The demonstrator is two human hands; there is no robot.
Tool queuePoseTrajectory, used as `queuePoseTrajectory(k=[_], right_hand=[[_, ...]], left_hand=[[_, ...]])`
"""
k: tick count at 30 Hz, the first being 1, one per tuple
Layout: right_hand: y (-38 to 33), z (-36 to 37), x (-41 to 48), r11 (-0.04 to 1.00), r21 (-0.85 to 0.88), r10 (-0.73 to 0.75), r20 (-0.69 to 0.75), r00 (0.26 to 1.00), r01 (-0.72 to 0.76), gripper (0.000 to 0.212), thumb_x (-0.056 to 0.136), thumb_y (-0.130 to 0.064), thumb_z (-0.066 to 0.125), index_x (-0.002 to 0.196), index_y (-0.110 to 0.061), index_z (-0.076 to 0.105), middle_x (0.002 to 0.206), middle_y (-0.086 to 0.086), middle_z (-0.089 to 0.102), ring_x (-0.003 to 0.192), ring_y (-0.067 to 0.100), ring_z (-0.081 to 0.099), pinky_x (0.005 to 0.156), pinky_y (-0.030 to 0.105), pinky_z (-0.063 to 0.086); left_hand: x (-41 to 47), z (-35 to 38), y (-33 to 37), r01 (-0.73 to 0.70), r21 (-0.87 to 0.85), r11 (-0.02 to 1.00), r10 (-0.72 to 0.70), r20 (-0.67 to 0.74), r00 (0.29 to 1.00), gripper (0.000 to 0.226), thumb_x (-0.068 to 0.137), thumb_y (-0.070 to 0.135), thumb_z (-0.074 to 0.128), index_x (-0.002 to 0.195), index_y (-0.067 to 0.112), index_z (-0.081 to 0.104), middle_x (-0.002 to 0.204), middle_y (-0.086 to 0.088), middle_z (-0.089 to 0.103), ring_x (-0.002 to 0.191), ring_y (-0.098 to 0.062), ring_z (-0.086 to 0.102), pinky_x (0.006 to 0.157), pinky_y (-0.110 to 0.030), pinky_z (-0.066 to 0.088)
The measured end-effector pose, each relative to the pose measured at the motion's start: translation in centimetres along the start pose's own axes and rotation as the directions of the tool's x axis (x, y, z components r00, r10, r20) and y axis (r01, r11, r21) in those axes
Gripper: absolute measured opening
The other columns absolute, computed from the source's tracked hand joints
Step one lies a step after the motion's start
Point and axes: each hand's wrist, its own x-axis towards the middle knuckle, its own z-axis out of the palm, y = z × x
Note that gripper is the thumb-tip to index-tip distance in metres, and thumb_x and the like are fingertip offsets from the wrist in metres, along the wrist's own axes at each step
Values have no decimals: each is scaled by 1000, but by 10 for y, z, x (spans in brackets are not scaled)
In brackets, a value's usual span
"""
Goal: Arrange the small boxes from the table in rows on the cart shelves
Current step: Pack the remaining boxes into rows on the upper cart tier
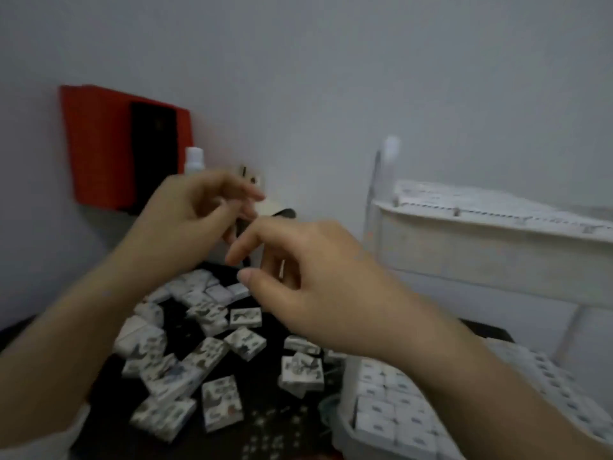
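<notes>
Below: small boxes [245, 342] scattered under both hands (empty).

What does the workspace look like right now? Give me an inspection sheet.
Surface: dark table, partly covered.
Job's things: loose boxes scattered on the table; rows of boxes already packed on the lower shelf; more rows on the top shelf of the white cart.
Clutter: white bottle and a dark object behind the hands, too blurred to name.
Hands: left hand and right hand raised over the table, fingers curled; neither clearly holds a box.
Cables: nothing seen.
Surroundings: plain wall, red box against it, wall socket.
</notes>
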Motion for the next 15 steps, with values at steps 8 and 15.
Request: queuePoseTrajectory(k=[8,15], right_hand=[[63,198,56,967,26,235,303,924,-254,31,95,-12,45,116,-24,63,107,-2,68,94,16,61,82,41,53],[98,305,129,954,-65,299,264,917,-292,50,90,-3,45,135,-26,47,134,5,43,119,26,49,87,37,48]], left_hand=[[-182,-79,-176,537,319,781,-502,-190,844,50,85,-12,56,82,37,67,89,20,70,87,-3,67,76,-2,45],[-212,-98,-223,569,413,711,-476,-312,822,41,82,-7,63,90,33,64,96,9,65,95,-10,59,86,-30,47]])
